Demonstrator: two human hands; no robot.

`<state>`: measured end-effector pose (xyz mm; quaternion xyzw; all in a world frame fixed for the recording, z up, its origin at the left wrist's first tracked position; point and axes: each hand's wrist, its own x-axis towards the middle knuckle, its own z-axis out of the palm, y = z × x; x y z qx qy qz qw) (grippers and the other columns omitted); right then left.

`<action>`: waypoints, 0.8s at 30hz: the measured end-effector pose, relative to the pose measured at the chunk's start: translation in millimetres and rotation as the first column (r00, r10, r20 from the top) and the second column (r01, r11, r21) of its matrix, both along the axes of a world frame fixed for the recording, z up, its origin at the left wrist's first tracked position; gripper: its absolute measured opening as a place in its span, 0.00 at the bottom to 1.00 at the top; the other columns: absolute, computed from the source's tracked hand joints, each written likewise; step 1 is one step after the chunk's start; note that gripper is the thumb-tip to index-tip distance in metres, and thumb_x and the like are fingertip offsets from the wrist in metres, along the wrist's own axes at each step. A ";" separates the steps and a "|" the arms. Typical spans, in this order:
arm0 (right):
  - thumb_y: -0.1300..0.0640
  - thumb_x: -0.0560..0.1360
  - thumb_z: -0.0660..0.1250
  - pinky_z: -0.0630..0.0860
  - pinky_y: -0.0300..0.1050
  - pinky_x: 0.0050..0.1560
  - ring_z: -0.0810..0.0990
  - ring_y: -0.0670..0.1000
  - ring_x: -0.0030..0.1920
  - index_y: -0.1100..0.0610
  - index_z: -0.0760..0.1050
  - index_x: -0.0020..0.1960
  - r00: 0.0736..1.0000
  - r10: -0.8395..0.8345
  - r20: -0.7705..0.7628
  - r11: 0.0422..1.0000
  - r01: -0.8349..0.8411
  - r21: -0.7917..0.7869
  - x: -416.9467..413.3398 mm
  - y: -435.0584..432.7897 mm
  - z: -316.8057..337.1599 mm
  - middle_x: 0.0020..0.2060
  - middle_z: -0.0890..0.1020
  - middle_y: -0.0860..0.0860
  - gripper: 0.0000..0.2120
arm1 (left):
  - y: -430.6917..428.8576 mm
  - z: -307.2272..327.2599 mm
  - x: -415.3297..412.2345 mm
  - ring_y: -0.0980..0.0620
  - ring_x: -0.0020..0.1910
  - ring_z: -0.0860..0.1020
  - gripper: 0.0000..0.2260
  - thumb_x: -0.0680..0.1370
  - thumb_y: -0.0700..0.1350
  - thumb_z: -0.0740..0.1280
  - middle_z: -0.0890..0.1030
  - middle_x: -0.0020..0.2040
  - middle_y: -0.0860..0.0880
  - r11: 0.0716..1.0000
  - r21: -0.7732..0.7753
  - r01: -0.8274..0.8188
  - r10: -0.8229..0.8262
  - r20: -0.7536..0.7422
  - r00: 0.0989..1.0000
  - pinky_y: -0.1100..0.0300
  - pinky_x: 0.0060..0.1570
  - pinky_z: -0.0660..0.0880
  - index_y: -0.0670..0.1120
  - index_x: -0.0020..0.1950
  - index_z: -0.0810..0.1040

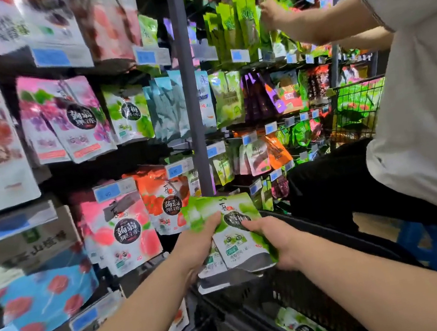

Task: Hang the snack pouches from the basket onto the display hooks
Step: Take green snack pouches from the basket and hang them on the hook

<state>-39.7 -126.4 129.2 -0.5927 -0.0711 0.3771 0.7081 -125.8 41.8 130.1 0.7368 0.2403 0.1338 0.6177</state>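
Observation:
Both my hands hold a small stack of green-and-white snack pouches (232, 220) above the black basket (315, 302). My left hand (196, 244) grips the stack's left side, thumb on top. My right hand (276, 239) grips the front pouch at its right edge. One more green pouch (305, 330) lies in the basket's bottom. Matching green pouches (129, 113) hang on a display hook at mid-height on the left rack. Pink pouches (124, 233) and orange pouches (165, 203) hang on hooks just left of my hands.
Another person in a white shirt (418, 103) stands at the right and reaches up to green packets (242, 22). A grey upright post (188, 83) divides the racks. A wire cart (358, 110) stands at the far right. Blue price tags (174, 169) tip the hooks.

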 end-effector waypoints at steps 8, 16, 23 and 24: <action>0.51 0.82 0.65 0.78 0.61 0.64 0.85 0.62 0.54 0.60 0.80 0.61 0.970 0.011 0.242 0.999 -0.002 -0.038 -59.0 23.0 99.0 0.52 0.86 0.61 0.15 | 14.6 82.1 -60.6 0.51 0.31 0.72 0.26 0.76 0.65 0.69 0.73 0.36 0.47 0.977 0.169 -0.129 0.102 0.158 0.982 0.64 0.21 0.65 0.42 0.56 0.72; 0.48 0.82 0.63 0.82 0.47 0.40 0.86 0.59 0.47 0.61 0.81 0.62 0.926 0.120 0.359 0.992 -0.122 -0.017 -101.8 58.9 175.5 0.52 0.87 0.59 0.19 | 42.6 174.3 -109.3 0.44 0.36 0.81 0.25 0.74 0.63 0.72 0.82 0.39 0.44 0.910 0.307 -0.279 0.203 0.257 0.945 0.58 0.32 0.78 0.39 0.49 0.80; 0.41 0.78 0.70 0.84 0.52 0.49 0.87 0.57 0.46 0.58 0.82 0.60 0.868 0.084 0.490 0.996 -0.057 -0.069 -79.7 96.1 214.9 0.50 0.88 0.55 0.22 | 71.4 222.3 -101.5 0.49 0.23 0.68 0.28 0.75 0.67 0.67 0.69 0.25 0.47 0.866 0.364 -0.341 0.252 0.271 0.929 0.62 0.23 0.64 0.41 0.36 0.71; 0.35 0.74 0.71 0.83 0.56 0.55 0.87 0.58 0.50 0.56 0.82 0.60 0.835 0.088 0.543 0.992 -0.026 -0.122 -68.8 104.3 215.6 0.52 0.87 0.54 0.27 | 77.7 225.9 -92.7 0.48 0.26 0.70 0.27 0.77 0.67 0.64 0.71 0.28 0.46 0.849 0.409 -0.335 0.245 0.257 0.935 0.61 0.26 0.67 0.42 0.40 0.75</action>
